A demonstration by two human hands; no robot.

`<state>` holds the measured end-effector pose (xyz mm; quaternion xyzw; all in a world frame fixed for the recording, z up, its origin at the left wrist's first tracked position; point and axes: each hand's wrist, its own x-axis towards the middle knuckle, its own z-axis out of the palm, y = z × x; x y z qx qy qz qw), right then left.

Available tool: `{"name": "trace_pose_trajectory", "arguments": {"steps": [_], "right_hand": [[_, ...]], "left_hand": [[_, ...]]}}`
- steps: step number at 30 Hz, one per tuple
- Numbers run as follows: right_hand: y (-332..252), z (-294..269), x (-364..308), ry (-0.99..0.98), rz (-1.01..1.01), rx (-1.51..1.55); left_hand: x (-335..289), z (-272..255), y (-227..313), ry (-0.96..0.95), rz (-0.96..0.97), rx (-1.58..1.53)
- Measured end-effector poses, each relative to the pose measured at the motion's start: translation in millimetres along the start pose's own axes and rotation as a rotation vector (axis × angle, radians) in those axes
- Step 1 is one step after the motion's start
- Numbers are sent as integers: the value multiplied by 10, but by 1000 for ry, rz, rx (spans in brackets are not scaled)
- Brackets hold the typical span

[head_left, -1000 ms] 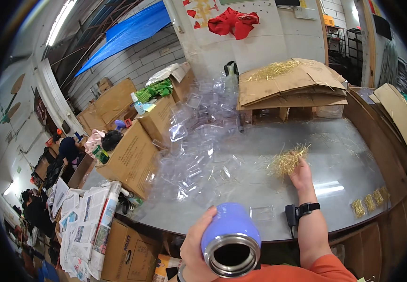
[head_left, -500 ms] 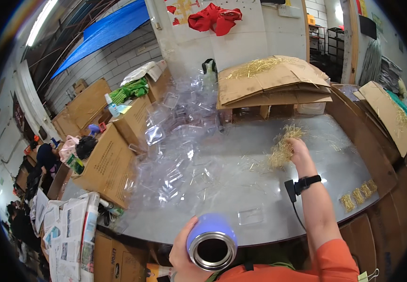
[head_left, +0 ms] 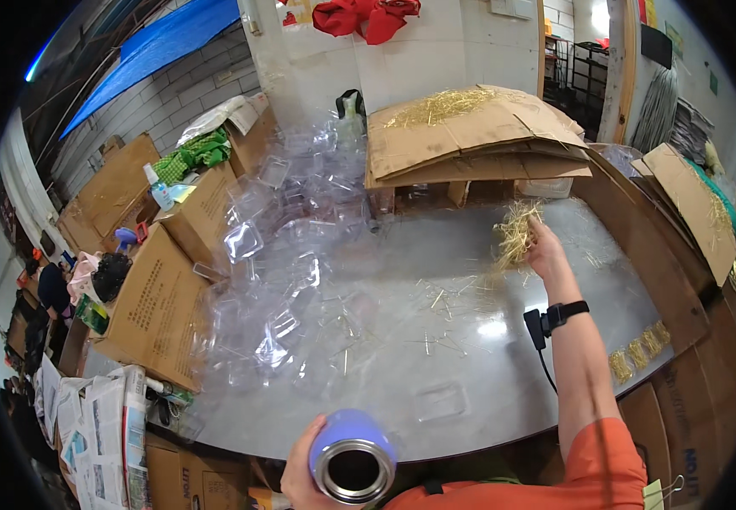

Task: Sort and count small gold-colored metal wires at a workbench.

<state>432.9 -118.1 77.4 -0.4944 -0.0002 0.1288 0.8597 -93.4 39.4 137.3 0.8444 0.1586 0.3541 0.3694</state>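
My left hand is closed around a purple insulated bottle, which has a bare steel rim and no lid; its mouth faces up and looks dark inside. Further out over the grey metal tabletop, my right hand grips a tangled bunch of thin gold wire-like strands. Below the bunch, loose gold strands lie scattered. Nearest the bottle on the table is a clear plastic tray. Several neat gold bundles line the table's right edge.
Clear plastic boxes heap over the table's left side. Cardboard boxes and newspapers stand beyond that edge. At the back, flattened cardboard carries more gold strands. A cardboard wall borders the right. A cable hangs from my right wrist strap.
The whole view has shifted. My right hand has raised the gold bunch, which now looks smaller and clear of the tabletop. My left hand still holds the bottle, now lower and further left in view.
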Motion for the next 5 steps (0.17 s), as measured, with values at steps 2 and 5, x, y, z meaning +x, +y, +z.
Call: {"name": "trace_pose_trajectory", "arguments": {"steps": [2, 5], "right_hand": [[47, -360, 439, -23, 158, 23], [-98, -575, 650, -234, 161, 171]], "left_hand": [[-27, -8, -135, 33, -36, 35], [-30, -31, -263, 54, -94, 9]]}}
